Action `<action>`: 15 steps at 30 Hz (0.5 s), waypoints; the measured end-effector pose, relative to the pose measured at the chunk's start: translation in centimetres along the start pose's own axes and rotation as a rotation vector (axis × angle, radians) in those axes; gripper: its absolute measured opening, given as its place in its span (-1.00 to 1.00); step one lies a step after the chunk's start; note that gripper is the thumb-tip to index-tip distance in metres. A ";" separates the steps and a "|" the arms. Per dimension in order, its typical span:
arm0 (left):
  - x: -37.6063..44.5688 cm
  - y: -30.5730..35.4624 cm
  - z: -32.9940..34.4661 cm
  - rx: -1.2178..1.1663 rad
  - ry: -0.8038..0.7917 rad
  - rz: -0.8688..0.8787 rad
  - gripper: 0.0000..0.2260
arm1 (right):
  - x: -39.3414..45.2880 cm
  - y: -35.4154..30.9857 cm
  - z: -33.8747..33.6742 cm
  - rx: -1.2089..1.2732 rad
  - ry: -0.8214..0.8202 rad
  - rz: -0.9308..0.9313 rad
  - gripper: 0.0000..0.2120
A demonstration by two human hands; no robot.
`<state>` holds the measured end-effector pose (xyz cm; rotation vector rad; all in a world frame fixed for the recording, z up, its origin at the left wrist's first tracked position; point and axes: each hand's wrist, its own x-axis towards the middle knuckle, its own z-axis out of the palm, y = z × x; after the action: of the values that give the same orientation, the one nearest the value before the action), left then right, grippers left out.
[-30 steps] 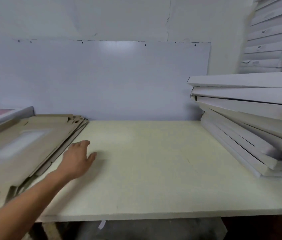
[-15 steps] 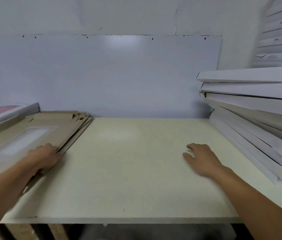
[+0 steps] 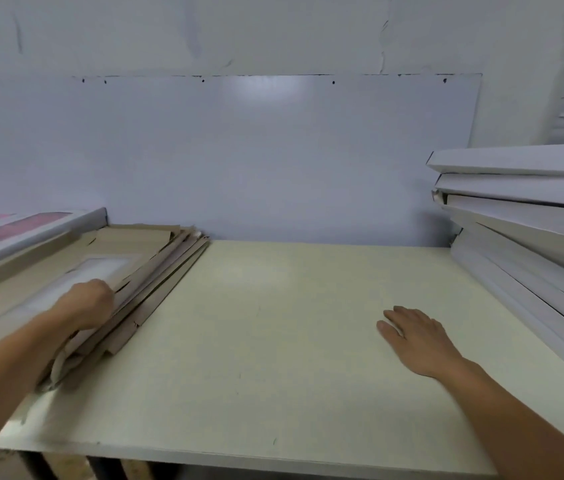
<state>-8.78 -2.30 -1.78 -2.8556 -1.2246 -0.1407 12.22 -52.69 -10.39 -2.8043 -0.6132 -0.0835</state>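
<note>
Head view: we note the left hand, fingers curled round the right edge of the cardboard stack, which lies at the left end of the table. The right hand rests flat on the tabletop, fingers straight, near the white boxes piled at the right.

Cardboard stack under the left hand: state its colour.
Cardboard stack is plain brown, top sheet with a pale window; head view.
</note>
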 end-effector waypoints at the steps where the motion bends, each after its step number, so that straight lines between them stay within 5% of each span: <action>1: -0.2 0.2 -0.1 0.047 -0.007 -0.016 -0.79 | -0.1 0.0 0.0 -0.005 0.001 -0.003 -0.49; 8: -0.4 0.0 2.5 0.042 0.294 0.053 -0.95 | -0.2 0.0 -0.1 -0.022 -0.010 -0.008 -0.48; 15: -0.2 -0.3 2.3 -0.262 0.313 -0.020 -0.75 | -0.1 0.1 0.0 -0.023 -0.021 -0.002 -0.45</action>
<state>-8.99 -2.14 -4.05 -2.8760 -1.2475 -0.7701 12.19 -52.77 -10.44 -2.8302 -0.6243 -0.0619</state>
